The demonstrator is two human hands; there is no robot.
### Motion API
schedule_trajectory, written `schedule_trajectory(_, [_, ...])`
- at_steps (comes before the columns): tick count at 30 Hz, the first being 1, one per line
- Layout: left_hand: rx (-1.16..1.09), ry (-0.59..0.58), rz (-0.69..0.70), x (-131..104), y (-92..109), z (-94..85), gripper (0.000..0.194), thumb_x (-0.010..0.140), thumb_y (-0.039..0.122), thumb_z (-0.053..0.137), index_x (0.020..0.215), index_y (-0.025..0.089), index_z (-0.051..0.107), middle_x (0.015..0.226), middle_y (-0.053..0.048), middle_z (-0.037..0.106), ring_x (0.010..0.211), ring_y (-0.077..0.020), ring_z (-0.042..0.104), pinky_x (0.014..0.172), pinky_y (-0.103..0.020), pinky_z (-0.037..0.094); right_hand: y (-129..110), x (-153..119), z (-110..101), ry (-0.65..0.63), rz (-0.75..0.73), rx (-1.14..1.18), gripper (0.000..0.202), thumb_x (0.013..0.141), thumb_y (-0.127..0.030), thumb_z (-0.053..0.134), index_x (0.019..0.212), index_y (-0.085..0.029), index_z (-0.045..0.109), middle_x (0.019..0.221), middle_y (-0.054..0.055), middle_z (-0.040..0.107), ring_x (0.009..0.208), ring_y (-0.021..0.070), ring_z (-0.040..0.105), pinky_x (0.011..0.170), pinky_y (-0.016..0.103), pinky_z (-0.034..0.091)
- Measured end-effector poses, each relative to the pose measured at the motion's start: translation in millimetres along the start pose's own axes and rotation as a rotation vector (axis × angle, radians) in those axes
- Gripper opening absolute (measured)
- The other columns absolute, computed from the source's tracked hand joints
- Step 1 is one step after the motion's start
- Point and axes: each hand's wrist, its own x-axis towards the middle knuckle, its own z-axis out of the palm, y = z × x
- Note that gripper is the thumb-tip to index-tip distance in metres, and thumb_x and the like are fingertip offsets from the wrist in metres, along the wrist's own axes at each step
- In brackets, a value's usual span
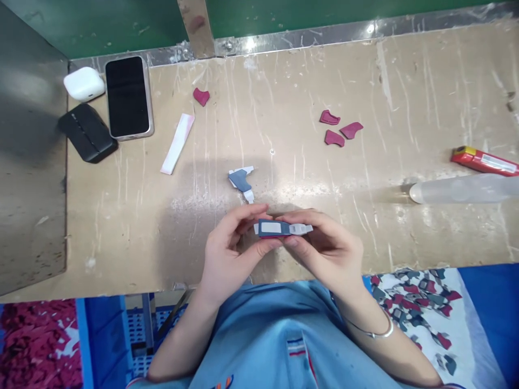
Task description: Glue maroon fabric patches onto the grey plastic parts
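My left hand (239, 251) and my right hand (326, 246) meet above the front of the bench, fingers and thumbs closed on one small plastic part (271, 227). This part is dark blue-grey with a pale rectangular panel, a light grey end pointing right, and a thin maroon edge underneath. Just beyond my left fingertips lies a similar blue-grey and light grey part (240, 181), flat on the bench. Several small maroon pieces lie farther off: one piece (201, 96) at the back left and a group with a curved piece (334, 138) to the right.
A phone (127, 97), a white earbud case (84, 84), a black box (88, 133) and a pale strip (177, 143) lie at left. At right are a red-yellow tube (484, 161) and a translucent bottle (462, 189). Below the bench, maroon pieces (40, 346) and mixed parts (417, 302) fill containers.
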Motion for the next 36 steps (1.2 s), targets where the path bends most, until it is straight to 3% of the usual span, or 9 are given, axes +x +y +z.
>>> schedule_trajectory(4, [0.068,0.013,0.030,1.1,3.1,1.2,0.024,0.080,0.031,0.095,0.101,0.025,0.086,0.100,-0.006,0.083,0.097,-0.0225,0.079,0.090,-0.030,0.066,-0.5,-0.4,0.8,0.058,-0.029,0.037,0.024,0.092,-0.016,0.080,0.112,-0.028,0.079,0.102,0.003,0.084,0.096,0.0202,0.082,0.084,0.031,0.070])
schedule_trajectory(11, [0.229,0.054,0.165,1.3,4.7,2.0,0.017,0.086,0.029,0.090,0.102,0.027,0.087,0.099,-0.004,0.085,0.094,-0.0233,0.082,0.087,-0.031,0.068,-1.2,1.7,1.2,0.002,-0.056,0.011,0.029,0.091,-0.014,0.080,0.117,-0.028,0.078,0.106,0.005,0.084,0.100,0.0230,0.081,0.087,0.036,0.071])
schedule_trajectory(17, [0.169,-0.007,0.042,4.4,6.0,0.5,0.018,0.085,0.034,0.091,0.102,0.029,0.087,0.099,-0.004,0.086,0.092,-0.0229,0.082,0.086,-0.030,0.068,-3.9,2.0,0.8,0.059,-0.097,-0.077,0.028,0.089,-0.010,0.079,0.112,-0.026,0.078,0.097,0.004,0.082,0.086,0.0194,0.079,0.073,0.030,0.068])
schedule_trajectory(21, [0.162,-0.024,0.119,3.5,7.6,-1.3,0.013,0.092,0.030,0.085,0.105,0.030,0.087,0.102,-0.003,0.086,0.093,-0.0189,0.081,0.086,-0.026,0.066,-6.1,1.1,-0.2,0.045,-0.052,-0.096,0.021,0.090,-0.014,0.080,0.108,-0.024,0.078,0.092,0.004,0.082,0.080,0.0193,0.079,0.069,0.030,0.068])
schedule_trajectory(24, [0.166,0.007,0.116,3.4,9.0,-1.1,0.010,0.093,0.033,0.084,0.099,0.027,0.088,0.098,-0.005,0.085,0.087,-0.0197,0.081,0.078,-0.026,0.066,-5.3,2.1,-1.6,-0.014,-0.086,-0.114,0.026,0.093,-0.019,0.080,0.118,-0.028,0.078,0.097,0.003,0.083,0.081,0.0199,0.080,0.069,0.031,0.068])
schedule_trajectory(29, [0.088,-0.026,-0.043,7.9,12.1,-2.6,0.025,0.092,0.049,0.082,0.090,0.025,0.087,0.087,-0.005,0.084,0.072,-0.0204,0.079,0.063,-0.027,0.064,-2.6,3.5,-5.4,-0.056,-0.313,-0.132,0.036,0.096,-0.022,0.077,0.131,-0.029,0.074,0.099,0.005,0.083,0.083,0.0221,0.081,0.069,0.034,0.069])
schedule_trajectory(31, [0.106,-0.090,-0.063,8.7,11.3,-5.3,0.036,0.092,0.058,0.079,0.091,0.023,0.087,0.087,-0.007,0.084,0.075,-0.0214,0.079,0.064,-0.027,0.064,-3.6,2.4,-6.7,-0.021,-0.277,-0.142,0.030,0.096,-0.022,0.078,0.125,-0.028,0.076,0.094,0.004,0.083,0.077,0.0213,0.080,0.063,0.032,0.067])
schedule_trajectory(33, [0.099,-0.145,-0.023,7.8,7.2,-7.8,0.049,0.088,0.069,0.076,0.104,0.023,0.087,0.097,-0.010,0.084,0.080,-0.0216,0.079,0.068,-0.027,0.064,-5.6,0.9,-7.0,0.039,-0.197,-0.147,0.024,0.093,-0.023,0.082,0.116,-0.028,0.079,0.090,0.002,0.083,0.071,0.0193,0.078,0.055,0.027,0.063])
schedule_trajectory(36, [0.104,-0.141,0.138,5.9,-5.2,-7.6,0.072,0.067,0.067,0.094,0.128,0.032,0.080,0.116,-0.007,0.081,0.096,-0.0222,0.078,0.084,-0.027,0.064,-8.7,0.1,-5.2,0.101,-0.084,-0.114,0.019,0.089,-0.023,0.086,0.106,-0.028,0.080,0.084,-0.002,0.082,0.062,0.0143,0.074,0.046,0.021,0.056])
